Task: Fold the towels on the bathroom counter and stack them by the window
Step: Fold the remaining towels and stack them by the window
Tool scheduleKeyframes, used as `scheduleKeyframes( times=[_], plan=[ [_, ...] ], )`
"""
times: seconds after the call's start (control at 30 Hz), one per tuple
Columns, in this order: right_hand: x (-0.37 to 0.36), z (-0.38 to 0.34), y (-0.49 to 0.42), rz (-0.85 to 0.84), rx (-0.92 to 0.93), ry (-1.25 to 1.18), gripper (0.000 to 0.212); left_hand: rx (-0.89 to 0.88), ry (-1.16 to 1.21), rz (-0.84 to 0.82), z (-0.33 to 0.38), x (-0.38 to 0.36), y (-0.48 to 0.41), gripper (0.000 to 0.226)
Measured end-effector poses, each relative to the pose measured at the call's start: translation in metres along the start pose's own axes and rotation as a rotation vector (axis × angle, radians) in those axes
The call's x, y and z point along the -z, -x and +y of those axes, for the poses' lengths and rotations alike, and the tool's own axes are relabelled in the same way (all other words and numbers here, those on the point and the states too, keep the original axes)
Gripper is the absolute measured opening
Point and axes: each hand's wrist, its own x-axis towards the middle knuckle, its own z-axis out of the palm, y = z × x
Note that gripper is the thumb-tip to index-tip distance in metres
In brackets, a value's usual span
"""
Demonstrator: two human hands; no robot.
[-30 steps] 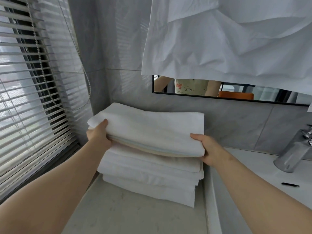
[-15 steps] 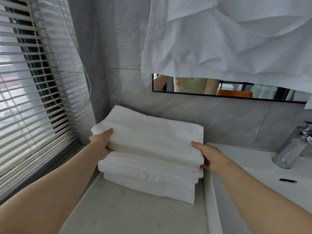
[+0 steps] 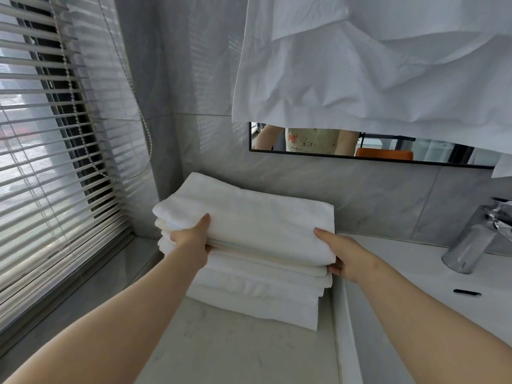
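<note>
**White folded terry towel (image 3: 257, 217) touching down on the pile by the window**

Parked on top of the stack of folded white towels (image 3: 257, 297), dead ahead at 12 o'clock on the pale stone-look counter (image 3: 221, 353). Snug in the corner, with the white slatted window blind (image 3: 55, 162) off at 9 o'clock. Makes sense given the task: stacked by the window, and well apart from the white sink basin (image 3: 415, 275) and chrome faucet (image 3: 476, 239) over at 3 o'clock, so probably staying dry too.

Held level by both short ends, presumably to keep the fold from flopping open and to line the edges up with the layers below. Roughly flush with the rest along the near edge, poking out a touch at the far-left corner toward 10 o'clock. Can't tell for sure whether fully resting on the pile or hanging just above it.

Left hand (image 3: 191, 239) at the towel's 9 o'clock end, clamped on with thumb laid on top and fingers tucked underneath. Right hand (image 3: 340, 253) at the 3 o'clock end, same deal: thumb up top, fingertips curled under the edge, gripping. Not let go on either side yet. Might be pinching a cream-ish layer under the white one as well, hard to say.

Best guess for next: slide the fingers out sideways without dragging the layer below, then pat it square.
</note>
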Motion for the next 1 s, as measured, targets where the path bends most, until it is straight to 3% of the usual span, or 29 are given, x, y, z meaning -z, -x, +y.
scheduleKeyframes(
  times=[0.2,0.43,0.6,0.7,0.83,1.0],
  plan=[
    [-0.004,0.006,0.007,-0.058,-0.069,0.003,0.031,0.042,-0.158,-0.1,0.008,0.014,0.0,0.073],
    [-0.003,-0.002,0.018,-0.085,-0.108,-0.029,0.02,0.017,-0.276,-0.022,0.002,0.014,0.002,0.069],
    [-0.004,-0.009,0.017,-0.093,-0.155,0.02,0.031,0.066,-0.189,0.053,0.003,0.009,0.012,0.069],
    [-0.008,-0.017,0.018,-0.101,-0.142,-0.052,0.026,0.169,-0.1,0.106,-0.002,0.003,0.021,0.068],
    [-0.013,-0.021,0.019,-0.129,-0.15,-0.244,0.02,0.388,-0.109,-0.18,-0.018,-0.012,0.042,0.052],
    [-0.016,-0.028,0.016,-0.136,-0.133,-0.332,0.014,0.505,-0.013,-0.293,-0.022,-0.03,0.068,0.071]
  ],
)
